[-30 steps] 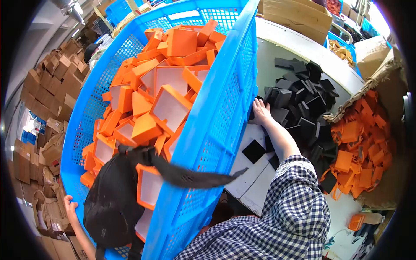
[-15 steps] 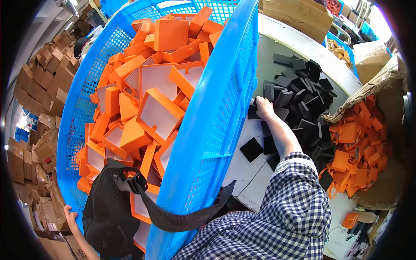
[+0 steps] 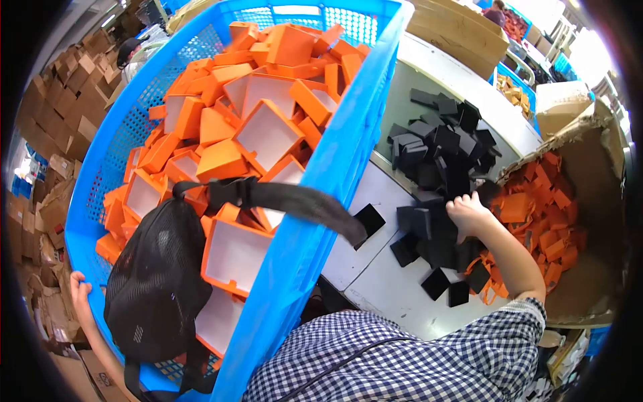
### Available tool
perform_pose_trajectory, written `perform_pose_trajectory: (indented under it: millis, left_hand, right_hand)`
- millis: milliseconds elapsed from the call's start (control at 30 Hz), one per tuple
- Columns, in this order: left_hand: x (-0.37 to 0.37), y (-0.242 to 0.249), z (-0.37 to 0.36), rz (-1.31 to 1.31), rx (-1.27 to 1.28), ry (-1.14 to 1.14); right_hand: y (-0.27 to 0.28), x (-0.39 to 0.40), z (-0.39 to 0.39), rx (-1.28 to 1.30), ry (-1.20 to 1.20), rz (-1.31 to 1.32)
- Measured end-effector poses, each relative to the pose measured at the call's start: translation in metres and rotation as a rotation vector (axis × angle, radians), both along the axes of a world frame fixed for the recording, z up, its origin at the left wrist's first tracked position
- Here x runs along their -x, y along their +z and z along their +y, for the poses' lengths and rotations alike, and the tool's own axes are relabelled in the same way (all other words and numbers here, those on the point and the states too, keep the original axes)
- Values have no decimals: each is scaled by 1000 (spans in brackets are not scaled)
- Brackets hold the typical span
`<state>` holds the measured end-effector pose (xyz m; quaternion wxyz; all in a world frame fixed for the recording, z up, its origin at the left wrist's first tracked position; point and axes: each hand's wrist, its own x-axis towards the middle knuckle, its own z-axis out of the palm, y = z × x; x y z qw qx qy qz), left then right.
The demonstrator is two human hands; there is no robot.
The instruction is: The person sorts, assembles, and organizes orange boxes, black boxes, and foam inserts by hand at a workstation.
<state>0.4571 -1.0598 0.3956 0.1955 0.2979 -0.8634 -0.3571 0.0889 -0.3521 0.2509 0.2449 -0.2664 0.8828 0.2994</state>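
A large blue plastic basket (image 3: 382,87) full of orange boxes (image 3: 268,137) with pale insides stands at left, tilted in my view. My left hand (image 3: 80,288) has its fingers curled on the basket's outer left rim. A black mesh bag (image 3: 157,281) lies over the boxes, its buckled strap (image 3: 288,199) crossing the near rim. My right hand (image 3: 469,214) is among a heap of flat black square pieces (image 3: 445,144) on the white table (image 3: 375,295). Its thumb and fingers are apart against the pieces; no single piece shows clearly in its grasp.
Right of the heap, an open cardboard box (image 3: 596,201) holds small orange pieces (image 3: 542,208), some spilling toward the table. A loose black square (image 3: 368,226) lies by the basket. Flattened cartons (image 3: 74,94) pile up at far left. Another cardboard box (image 3: 459,33) stands behind.
My right hand has moved right and nearer to me, and black pieces now lie spread closer to me. The basket sits lower and further left in view. My left hand stays at its rim.
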Motion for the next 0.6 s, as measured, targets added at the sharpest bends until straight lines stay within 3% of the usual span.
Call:
perform_pose_trajectory:
  millis: [33,100,200,267,400,600]
  left_hand:
    - [-16,-2,-23,17,-2,13]
    - [-9,3,-14,57,-3,60]
    - [-25,-7,0,180,-87,134]
    - [-12,-9,15,330,-203,113]
    - [-9,-18,8,380,-217,121]
    - [-5,-9,18,391,-239,131]
  right_hand:
    - [5,1,4,293,-16,-114]
    - [39,-15,-26,1059,223,46]
    - [96,-25,-81,1489,659,402]
    - [125,-31,-120,1640,901,487]
    - [153,-21,-182,1514,1086,397]
    - [147,-13,-194,1566,1143,511]
